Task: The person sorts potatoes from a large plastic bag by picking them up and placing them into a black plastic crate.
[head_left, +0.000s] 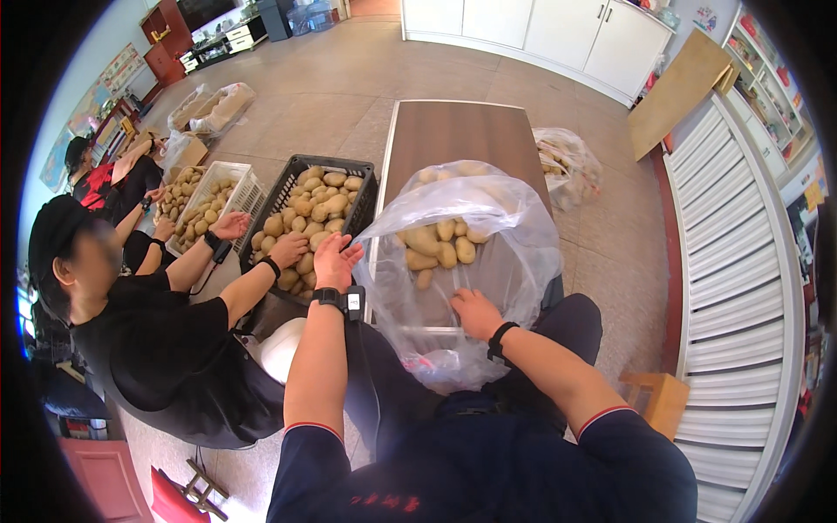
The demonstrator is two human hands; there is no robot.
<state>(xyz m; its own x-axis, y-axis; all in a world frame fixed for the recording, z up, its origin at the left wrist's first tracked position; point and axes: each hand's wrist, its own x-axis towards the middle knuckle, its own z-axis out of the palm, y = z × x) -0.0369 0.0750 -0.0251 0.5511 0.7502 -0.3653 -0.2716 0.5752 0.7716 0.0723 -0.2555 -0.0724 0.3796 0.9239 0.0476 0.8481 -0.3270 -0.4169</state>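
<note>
Left hand [336, 257] reaches open-fingered over the black crate [370, 187] of potatoes [318, 205]; right hand [475, 312] pinches the rim of the clear plastic bag [514, 235], which lies on the brown table [462, 131] holding several potatoes.

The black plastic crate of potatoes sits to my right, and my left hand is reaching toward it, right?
Not quite. In the head view the black plastic crate of potatoes sits to your left, beside the clear plastic bag. Your left hand does reach toward it.
</note>
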